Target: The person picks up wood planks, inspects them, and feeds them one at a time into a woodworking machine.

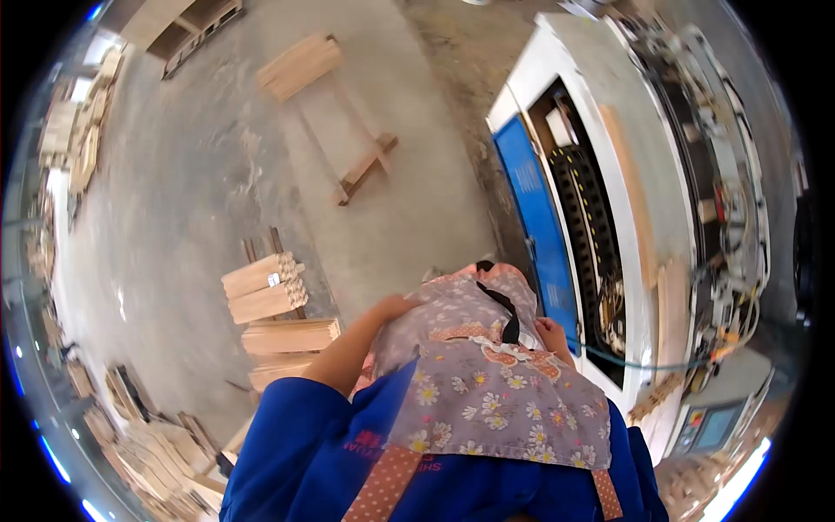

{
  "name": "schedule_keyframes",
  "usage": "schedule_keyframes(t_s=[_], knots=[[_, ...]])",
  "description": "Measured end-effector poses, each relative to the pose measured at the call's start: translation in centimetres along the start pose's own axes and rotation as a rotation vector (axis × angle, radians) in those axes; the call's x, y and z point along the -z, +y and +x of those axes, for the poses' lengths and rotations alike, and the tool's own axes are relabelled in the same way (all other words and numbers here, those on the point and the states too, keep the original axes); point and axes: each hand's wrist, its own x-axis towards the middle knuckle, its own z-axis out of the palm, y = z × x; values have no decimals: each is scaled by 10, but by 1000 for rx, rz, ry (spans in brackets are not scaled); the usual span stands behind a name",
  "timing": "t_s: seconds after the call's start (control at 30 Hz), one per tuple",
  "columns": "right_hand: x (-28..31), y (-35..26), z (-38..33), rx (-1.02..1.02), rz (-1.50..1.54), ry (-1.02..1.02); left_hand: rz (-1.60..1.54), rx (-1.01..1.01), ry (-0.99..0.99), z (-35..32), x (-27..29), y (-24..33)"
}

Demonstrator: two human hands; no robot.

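Note:
My left hand [397, 307] is at the left edge of a grey flowered apron [504, 396]. Its fingers look stretched out against the cloth, and nothing shows in them. On the apron's other side, my right hand [551, 332] hangs close to the cloth, near the blue door of a machine. Its fingers are small and partly hidden, so their grip cannot be made out. A black strap [502, 309] lies over the front of the apron.
Stacked wooden strips [265, 287] lie at my left. Farther ahead, wooden boards [300, 67] rest on a low frame [367, 170]. At my right stands a white machine with an open blue door [539, 226], a hose [644, 360] and a control panel [715, 428].

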Motion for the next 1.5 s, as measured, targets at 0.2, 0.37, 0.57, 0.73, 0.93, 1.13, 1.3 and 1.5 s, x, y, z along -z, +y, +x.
schedule_keyframes(t_s=[0.2,0.37,0.57,0.73,0.93,1.13,1.3,1.5], knots=[[12,-96,119,272,-152,-164,-264,12,1,42,29,-18],[-12,-103,318,356,-42,-253,-310,60,151,93,97,-25],[30,-333,404,210,-36,-438,-442,102,369,107,188,54],[43,-440,448,-78,55,-790,-707,132,699,97,254,106],[-8,-494,505,330,-488,-730,-710,85,621,151,310,95],[-23,-551,548,615,-930,-564,-527,130,414,136,405,100],[-36,-634,542,447,-1090,-324,-598,135,415,140,445,100],[-41,-701,632,644,-1215,-510,-651,-88,482,102,542,174]])
